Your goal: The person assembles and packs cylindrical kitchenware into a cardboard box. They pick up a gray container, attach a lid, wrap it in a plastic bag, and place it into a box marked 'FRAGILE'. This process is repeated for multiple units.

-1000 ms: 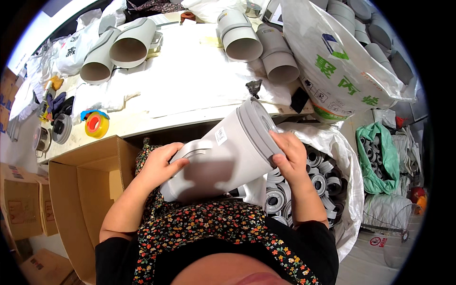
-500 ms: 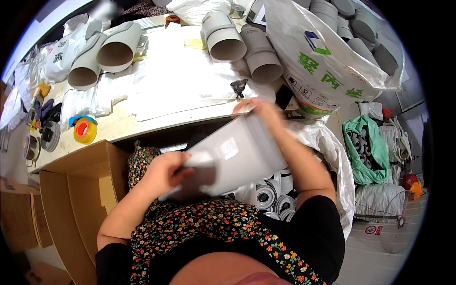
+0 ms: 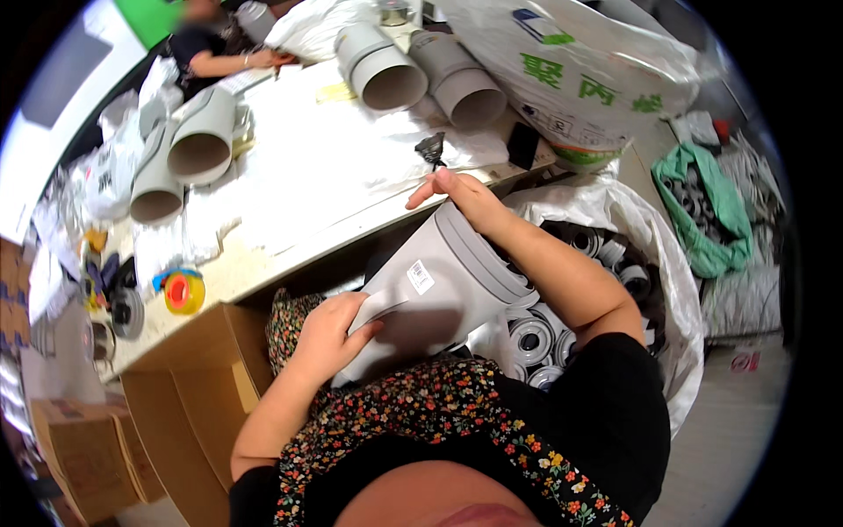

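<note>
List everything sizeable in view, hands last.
Held mug: one, grey, over lap
Other mugs: at least four, grey, table
Table: one, pale, ahead
Tape roll: one, yellow, table's left
Open carton: one, brown, left
Sack: one, white, right
Round parts: many, grey, in sack
Small bag: one, green, far right
Printed bag: one, white, table's right
Other person: one, dark-topped, beyond table
Left hand: one, bare, on mug
Right hand: one, bare, by mug

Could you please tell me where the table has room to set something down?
The white sheet between the left mug pair and right mug pair looks open. It's crowded left, around the tape roll, and right, by the large bag.
</note>
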`<state>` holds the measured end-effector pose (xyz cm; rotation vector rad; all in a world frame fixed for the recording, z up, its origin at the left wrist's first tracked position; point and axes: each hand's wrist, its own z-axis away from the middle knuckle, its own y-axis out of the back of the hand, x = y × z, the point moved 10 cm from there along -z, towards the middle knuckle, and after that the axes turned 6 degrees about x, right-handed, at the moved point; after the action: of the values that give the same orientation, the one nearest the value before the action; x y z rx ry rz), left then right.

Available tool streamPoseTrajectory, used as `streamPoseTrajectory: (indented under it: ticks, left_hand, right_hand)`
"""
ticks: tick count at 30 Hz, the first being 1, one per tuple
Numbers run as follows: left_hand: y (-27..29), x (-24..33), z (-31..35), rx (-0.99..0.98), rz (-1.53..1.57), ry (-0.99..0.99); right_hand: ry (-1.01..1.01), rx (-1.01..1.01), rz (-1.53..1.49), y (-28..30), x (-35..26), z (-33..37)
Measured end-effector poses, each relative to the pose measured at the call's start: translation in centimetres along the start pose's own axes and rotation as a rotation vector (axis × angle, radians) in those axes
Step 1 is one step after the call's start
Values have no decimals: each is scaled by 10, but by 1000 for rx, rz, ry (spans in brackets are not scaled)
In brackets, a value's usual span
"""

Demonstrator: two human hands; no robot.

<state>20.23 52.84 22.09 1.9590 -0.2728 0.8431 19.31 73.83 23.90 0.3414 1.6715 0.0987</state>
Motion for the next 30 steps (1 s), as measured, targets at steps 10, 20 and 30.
streamPoseTrajectory:
  ticks: [10, 20, 30]
  left_hand:
    - [23, -112, -1, 189, 658, 465]
    - [16, 44, 16, -148, 285, -65]
    - [-15, -240, 50, 645, 1052, 869]
  right_hand:
    - [314, 383, -34, 106, -66, 23]
    - [229, 348, -460, 34, -8, -5]
    - [529, -116, -852, -15, -30, -45]
